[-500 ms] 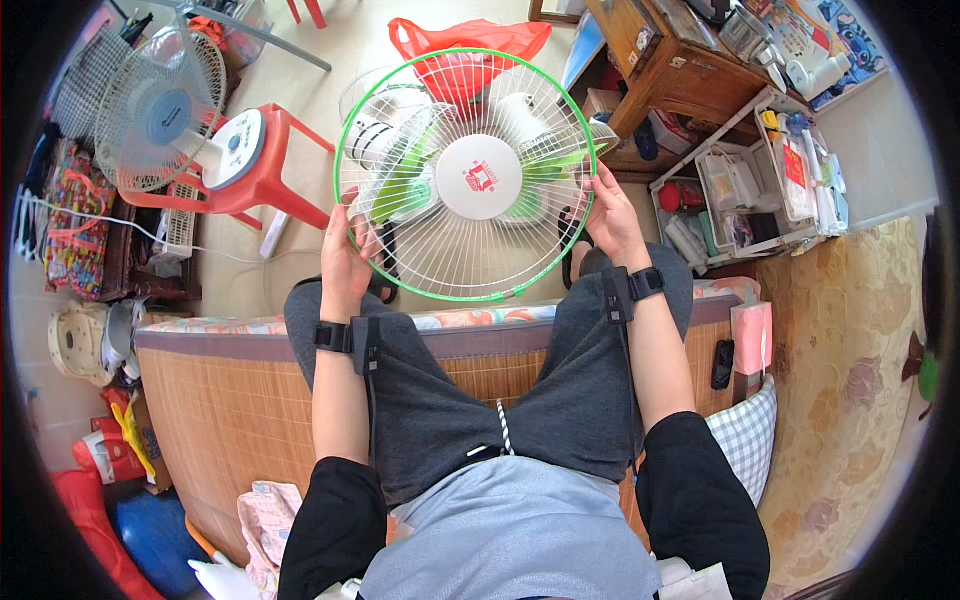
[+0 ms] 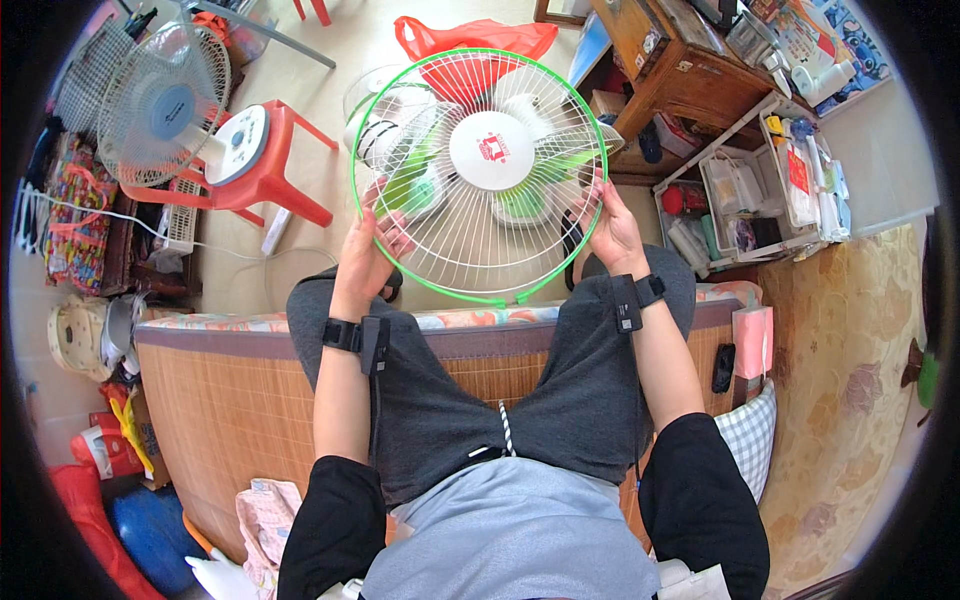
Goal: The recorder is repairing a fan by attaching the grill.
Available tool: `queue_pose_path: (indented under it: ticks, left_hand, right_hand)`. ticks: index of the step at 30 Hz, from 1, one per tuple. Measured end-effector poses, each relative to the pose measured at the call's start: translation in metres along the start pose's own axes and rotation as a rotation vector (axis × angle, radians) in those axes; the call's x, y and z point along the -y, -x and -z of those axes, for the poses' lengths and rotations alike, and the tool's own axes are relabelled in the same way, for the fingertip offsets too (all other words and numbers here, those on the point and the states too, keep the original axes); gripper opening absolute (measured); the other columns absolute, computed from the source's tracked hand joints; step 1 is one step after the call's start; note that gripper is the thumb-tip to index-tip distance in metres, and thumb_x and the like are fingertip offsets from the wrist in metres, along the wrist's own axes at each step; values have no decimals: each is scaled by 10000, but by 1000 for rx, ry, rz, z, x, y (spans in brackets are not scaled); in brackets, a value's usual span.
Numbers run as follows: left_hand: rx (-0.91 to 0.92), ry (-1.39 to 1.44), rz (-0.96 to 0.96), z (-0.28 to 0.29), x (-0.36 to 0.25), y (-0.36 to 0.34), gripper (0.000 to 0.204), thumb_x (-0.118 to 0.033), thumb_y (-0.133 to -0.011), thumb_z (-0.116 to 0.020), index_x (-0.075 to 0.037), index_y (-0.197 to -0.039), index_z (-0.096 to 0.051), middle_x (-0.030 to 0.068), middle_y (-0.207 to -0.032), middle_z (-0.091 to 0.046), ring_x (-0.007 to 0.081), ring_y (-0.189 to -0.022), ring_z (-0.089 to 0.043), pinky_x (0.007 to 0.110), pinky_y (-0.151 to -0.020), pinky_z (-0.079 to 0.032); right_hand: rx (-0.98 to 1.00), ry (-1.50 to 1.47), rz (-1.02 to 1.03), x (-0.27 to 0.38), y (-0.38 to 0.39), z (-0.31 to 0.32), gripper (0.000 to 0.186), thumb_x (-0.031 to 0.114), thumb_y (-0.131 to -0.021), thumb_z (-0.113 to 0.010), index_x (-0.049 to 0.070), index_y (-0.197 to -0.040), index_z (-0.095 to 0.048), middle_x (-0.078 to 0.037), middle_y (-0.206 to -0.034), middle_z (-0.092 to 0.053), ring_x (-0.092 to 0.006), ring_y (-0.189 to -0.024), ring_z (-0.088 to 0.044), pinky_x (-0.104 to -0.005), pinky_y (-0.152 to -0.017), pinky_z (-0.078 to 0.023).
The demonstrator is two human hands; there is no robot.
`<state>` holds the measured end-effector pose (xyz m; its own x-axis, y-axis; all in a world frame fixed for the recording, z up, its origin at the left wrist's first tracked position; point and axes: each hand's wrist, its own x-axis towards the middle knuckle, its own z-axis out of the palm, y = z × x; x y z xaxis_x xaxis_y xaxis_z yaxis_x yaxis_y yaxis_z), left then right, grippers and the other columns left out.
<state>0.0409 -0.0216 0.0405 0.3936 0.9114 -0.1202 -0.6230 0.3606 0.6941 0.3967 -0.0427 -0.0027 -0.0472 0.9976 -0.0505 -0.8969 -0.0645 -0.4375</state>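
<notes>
Nearest, dark grey trousered knees (image 2: 400,335) spread at the edge of a bed with a tan bamboo mat (image 2: 220,400). Just beyond them, a round white wire fan grille with a green rim (image 2: 492,150) is held up over the floor between 2 hands. The left hand (image 2: 367,255) has its fingers curled loosely at the rim and over the wires; the right hand (image 2: 617,235) grips the opposite side – a spread hold that probably keeps the wide ring level. The rim shows a break at its near edge.

Behind the wires, partly hidden, lie green translucent fan blades (image 2: 405,185) and white fan parts. Farther off sit a crumpled red plastic bag (image 2: 428,40) and, leftward, a red plastic stool (image 2: 305,200) bearing a white-caged fan (image 2: 172,110). A brown wooden cabinet (image 2: 690,100) stands close on the right.
</notes>
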Motion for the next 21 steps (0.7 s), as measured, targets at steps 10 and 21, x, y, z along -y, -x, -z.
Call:
queue_pose_path:
  ticks: [10, 21]
  left_hand:
    - [231, -69, 37, 2, -10, 9, 550, -339, -944, -437, -101, -1402, -249, -10, -613, -396, 96, -533, -446, 280, -594, -503]
    - [147, -163, -18, 4, 10, -1, 558, -367, -925, -472, -31, -1345, -323, 67, -950, -551, 211, -906, -562, 344, -801, -450]
  right_hand:
    - [-289, 438, -92, 29, 3, -23, 450, 493, -913, -429, 89, -1058, -567, 56, -787, -529, -91, -643, -496, -313, -662, -488]
    - [-303, 185, 1, 29, 1, -6, 411, 475, -882, -522, 157, -644, -417, 69, -488, -288, -63, -376, -240, -274, -486, -419]
